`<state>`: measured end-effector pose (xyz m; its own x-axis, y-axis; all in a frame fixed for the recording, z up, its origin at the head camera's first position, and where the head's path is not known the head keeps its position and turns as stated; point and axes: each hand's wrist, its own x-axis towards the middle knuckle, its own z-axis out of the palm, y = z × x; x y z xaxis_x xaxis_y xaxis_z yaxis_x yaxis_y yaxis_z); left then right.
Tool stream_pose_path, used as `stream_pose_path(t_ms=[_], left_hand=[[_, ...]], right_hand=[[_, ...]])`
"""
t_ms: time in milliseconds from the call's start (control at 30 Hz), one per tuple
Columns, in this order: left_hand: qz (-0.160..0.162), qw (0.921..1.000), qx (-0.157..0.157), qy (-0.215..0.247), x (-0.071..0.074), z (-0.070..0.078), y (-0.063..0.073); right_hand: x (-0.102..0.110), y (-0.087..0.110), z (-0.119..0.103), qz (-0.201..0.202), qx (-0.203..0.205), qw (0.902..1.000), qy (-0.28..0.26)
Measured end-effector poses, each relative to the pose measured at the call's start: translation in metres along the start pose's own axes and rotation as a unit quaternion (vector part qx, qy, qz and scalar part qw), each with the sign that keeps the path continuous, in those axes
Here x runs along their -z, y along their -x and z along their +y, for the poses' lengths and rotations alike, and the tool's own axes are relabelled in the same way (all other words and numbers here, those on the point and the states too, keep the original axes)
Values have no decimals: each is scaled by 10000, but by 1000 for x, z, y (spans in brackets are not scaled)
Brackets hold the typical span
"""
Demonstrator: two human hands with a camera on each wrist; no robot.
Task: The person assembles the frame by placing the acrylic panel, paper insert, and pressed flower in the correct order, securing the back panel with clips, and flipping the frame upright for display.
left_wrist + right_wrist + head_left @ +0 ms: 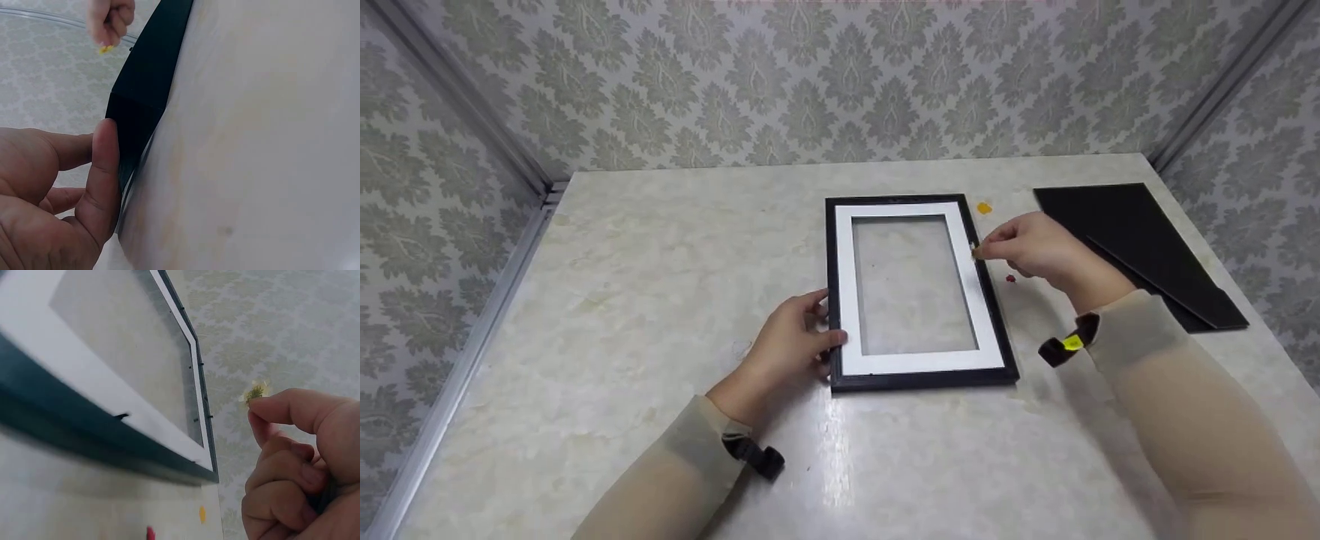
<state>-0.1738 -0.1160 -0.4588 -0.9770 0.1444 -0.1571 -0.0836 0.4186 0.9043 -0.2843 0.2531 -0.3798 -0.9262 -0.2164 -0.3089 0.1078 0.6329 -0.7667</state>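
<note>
A black picture frame point(922, 380) with a white mat point(922, 363) and a see-through middle is at the centre of the table in the head view. My left hand point(787, 337) grips its left side near the lower corner, thumb over the top. Above the frame's right side, my right hand point(1039, 247) pinches a tiny dried flower point(256, 392) between thumb and index finger. Pale yellow petals and a darker middle show in the right wrist view. Small black tabs point(121, 416) stick out along the frame's inner edge.
Two overlapping black boards point(1132, 240) lie at the right, partly behind the right forearm. A small orange flower piece point(984, 208) and a red one point(1011, 278) lie on the table just right of the frame. Patterned walls point(810, 82) enclose the table's back and sides.
</note>
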Motion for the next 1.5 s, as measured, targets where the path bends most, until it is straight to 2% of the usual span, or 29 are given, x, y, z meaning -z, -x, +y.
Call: stream_pose_path(t_ms=[267,467,600,767,1000,1067,1300,1500], left_hand=[[69,10000,60,25,1,2,0],[-29,9997,28,230,2,2,1],[-26,9999,17,152,1,0,3],[-60,9999,27,151,1,0,4],[-53,9998,41,210,1,1,1],[-37,9998,25,217,1,1,1],[-93,9993,12,354,3,1,1],[-153,9991,-9,389,2,0,0]], right_hand=[[-12,-53,-34,-31,-176,9997,159],[-26,-86,-36,175,-392,9951,894],[-34,-93,-30,355,-440,9899,1303],[-32,-87,-25,445,-309,9900,1304],[-9,-62,-7,522,-187,9972,507],[-3,-52,1,611,-133,9971,437],[9,-16,32,841,171,9921,920],[13,1,59,1020,251,9870,1213]])
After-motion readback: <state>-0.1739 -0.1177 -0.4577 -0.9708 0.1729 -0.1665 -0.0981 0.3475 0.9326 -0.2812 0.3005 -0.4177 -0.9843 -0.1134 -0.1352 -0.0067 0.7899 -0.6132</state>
